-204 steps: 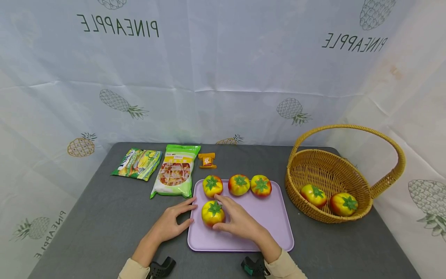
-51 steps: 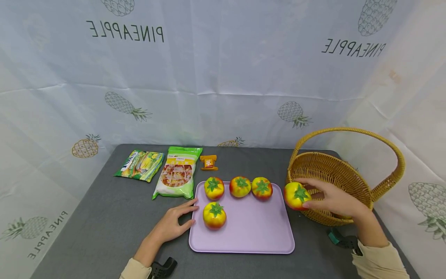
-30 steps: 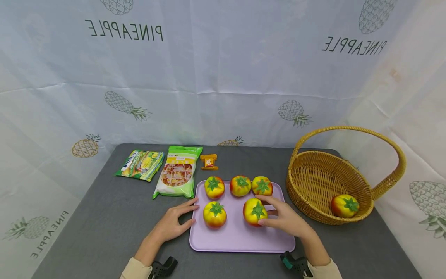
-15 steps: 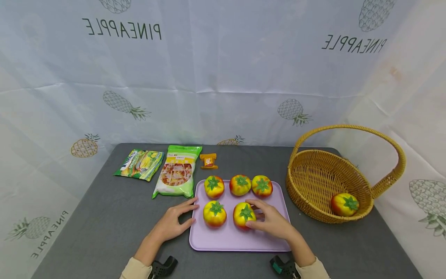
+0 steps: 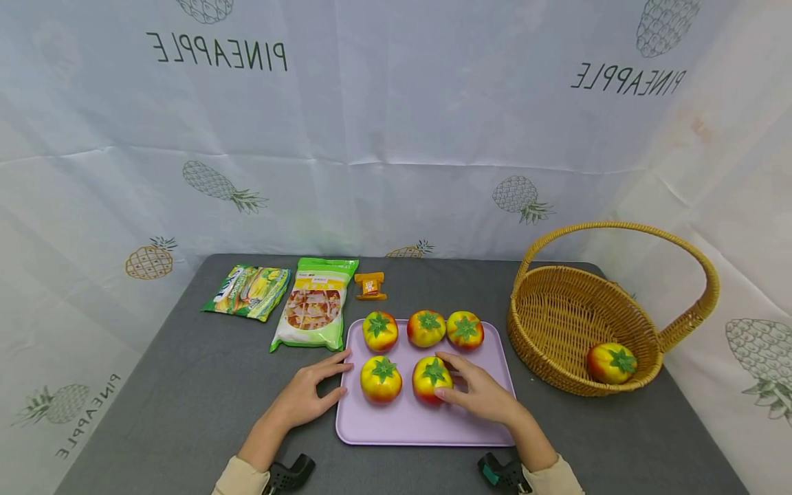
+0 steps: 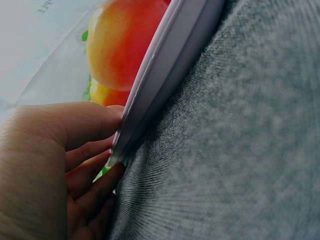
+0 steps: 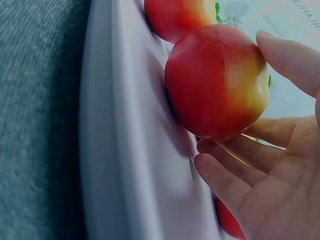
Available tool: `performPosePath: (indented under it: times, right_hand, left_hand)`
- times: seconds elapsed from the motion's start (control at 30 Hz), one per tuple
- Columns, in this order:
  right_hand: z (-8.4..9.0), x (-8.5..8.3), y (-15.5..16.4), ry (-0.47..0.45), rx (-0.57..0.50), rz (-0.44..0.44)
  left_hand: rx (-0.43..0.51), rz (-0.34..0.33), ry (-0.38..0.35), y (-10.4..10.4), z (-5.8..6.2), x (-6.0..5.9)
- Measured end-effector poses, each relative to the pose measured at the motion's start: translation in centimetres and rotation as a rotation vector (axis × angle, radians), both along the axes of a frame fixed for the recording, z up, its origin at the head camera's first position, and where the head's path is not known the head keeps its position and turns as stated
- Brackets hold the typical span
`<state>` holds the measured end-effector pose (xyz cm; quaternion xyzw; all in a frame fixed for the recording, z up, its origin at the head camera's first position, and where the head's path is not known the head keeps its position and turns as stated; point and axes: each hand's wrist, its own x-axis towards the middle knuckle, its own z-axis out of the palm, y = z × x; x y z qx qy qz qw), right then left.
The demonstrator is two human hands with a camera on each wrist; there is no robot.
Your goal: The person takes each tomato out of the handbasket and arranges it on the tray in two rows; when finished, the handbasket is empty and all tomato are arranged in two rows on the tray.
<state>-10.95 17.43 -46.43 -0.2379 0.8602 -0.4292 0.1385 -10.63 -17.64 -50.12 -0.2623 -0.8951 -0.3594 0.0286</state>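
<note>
A lilac tray (image 5: 427, 430) lies on the grey table. It carries three red-yellow tomatoes in its back row (image 5: 425, 328) and two in front. My right hand (image 5: 447, 377) cups the front right tomato (image 5: 428, 375), thumb and fingers curled round it as it rests on the tray. The right wrist view shows that tomato (image 7: 215, 80) against my fingers (image 7: 225, 170), above the tray (image 7: 130, 150). My left hand (image 5: 339, 375) lies flat on the table, fingers straight, touching the tray's left edge. The left wrist view shows the tray rim (image 6: 170, 65) against my thumb.
A wicker basket (image 5: 557, 323) with a tall handle stands at the right and holds one tomato (image 5: 611, 362). Two snack bags (image 5: 312, 311) and a small orange packet (image 5: 370, 285) lie behind the tray at the left. A pineapple-print cloth hangs behind.
My right hand lifted a tomato out of the basket, carried it left onto the tray and slid it beside the front left tomato. My left hand stayed at the tray's edge.
</note>
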Motion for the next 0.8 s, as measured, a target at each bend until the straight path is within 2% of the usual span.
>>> performPosePath:
  times: [0.37, 0.8]
  right_hand:
    - [0.17, 0.09, -0.05, -0.01, 0.028, 0.005]
    - [0.29, 0.05, 0.17, 0.007, 0.029, 0.027]
  left_hand:
    - [0.001, -0.001, -0.011, -0.03, 0.08, 0.04]
    - [0.007, -0.003, 0.017, -0.05, -0.16, -0.01]
